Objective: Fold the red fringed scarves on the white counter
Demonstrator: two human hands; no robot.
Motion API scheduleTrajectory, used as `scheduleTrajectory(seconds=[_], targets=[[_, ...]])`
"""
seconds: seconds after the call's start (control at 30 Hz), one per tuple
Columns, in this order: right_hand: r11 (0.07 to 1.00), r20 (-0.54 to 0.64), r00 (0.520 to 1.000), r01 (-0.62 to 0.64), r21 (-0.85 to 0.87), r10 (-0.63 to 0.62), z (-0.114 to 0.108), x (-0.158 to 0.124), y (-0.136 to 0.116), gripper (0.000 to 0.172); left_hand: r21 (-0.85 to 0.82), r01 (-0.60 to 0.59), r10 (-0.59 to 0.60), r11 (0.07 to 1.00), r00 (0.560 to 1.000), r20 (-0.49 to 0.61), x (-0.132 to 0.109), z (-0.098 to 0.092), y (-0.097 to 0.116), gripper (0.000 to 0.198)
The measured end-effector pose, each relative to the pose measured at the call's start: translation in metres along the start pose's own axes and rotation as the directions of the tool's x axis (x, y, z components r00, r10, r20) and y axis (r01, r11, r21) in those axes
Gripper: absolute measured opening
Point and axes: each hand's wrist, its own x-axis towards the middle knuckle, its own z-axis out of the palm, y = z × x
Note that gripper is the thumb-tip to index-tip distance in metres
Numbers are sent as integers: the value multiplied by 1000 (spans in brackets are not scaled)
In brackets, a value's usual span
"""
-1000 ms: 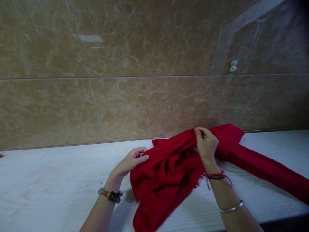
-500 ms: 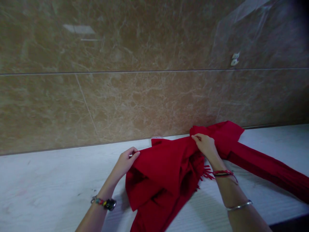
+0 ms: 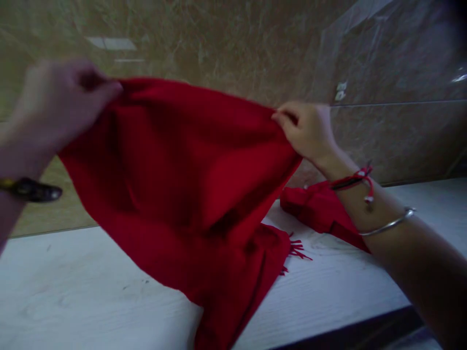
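So, the red scarf [image 3: 189, 175] is held up off the table [image 3: 73, 287] right now, stretched wide between both hands. The left hand [image 3: 62, 104], up at about 10 o'clock and pretty blurred, is closed on one upper corner. Its grip looks pinched tight on the fabric, though the fingertips can't be made out cleanly. The right hand [image 3: 308, 131], at roughly 2 o'clock, is seen more sharply: thumb and forefinger are pinched shut on the other end of the top edge, with the remaining fingers curled in.

Progress-wise, it's judged to be about partway. The raised end is opened out and pulled fairly taut along the top, so that bit seems sorted. Plenty is left, though. The lower part is sagged and creased toward 6 o'clock, where it is draped onto the table and over the near edge. The fringe [image 3: 297, 250] is splayed on the table at about 4 o'clock. A bunched length [image 3: 317, 209] of the same scarf is left lying on the table just below the right wrist, between 3 and 4 o'clock, not straightened at all. Nothing is folded neatly yet, as far as can be seen. Only the marble-look wall [image 3: 226, 43] is seen behind.
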Motion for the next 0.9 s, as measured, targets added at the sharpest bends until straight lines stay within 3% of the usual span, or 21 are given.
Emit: scheduleTrajectory(seconds=[0.03, 0.1, 0.17, 0.23, 0.27, 0.37, 0.43, 0.5, 0.6, 0.77, 0.9], targets=[[999, 113, 993, 19, 37, -23, 9, -19, 7, 34, 53, -55, 58, 997, 997, -49, -20, 16, 1, 44], [997, 320, 946, 38, 64, -57, 33, -64, 27, 24, -3, -111, 109, 994, 963, 245, -65, 61, -1, 43], [998, 528, 849, -1, 63, -32, 57, -109, 45, 17, -179, -88, 166, 980, 857, 487, -108, 113, -5, 37], [997, 678, 735, -41, 60, -11, 73, -142, 58, 16, -316, -49, 228, 948, 795, 562, -140, 157, -10, 32], [996, 723, 691, -65, 59, 2, 79, -153, 60, 15, -373, -20, 246, 928, 784, 569, -151, 175, -12, 31], [996, 727, 686, -54, 77, -19, 88, -166, 50, 11, -524, 89, 270, 847, 777, 568, -163, 210, -10, 27], [988, 691, 718, -30, 151, -84, 93, -168, 28, 16, -600, 132, 274, 789, 799, 535, -162, 221, -5, 25], [929, 577, 786, -7, 369, -223, 101, -169, 0, 23, -655, 156, 268, 739, 824, 499, -160, 228, 1, 23], [834, 497, 802, 3, 551, -331, 113, -176, -43, 34, -698, 188, 240, 691, 851, 467, -162, 231, 7, 21], [788, 471, 844, -101, 607, -255, 129, -192, -82, 38, -739, 209, 221, 641, 871, 439, -173, 224, 9, 18], [780, 465, 848, -104, 617, -255, 129, -201, -89, 22, -760, 182, 261, 624, 869, 422, -179, 218, 9, 16]])
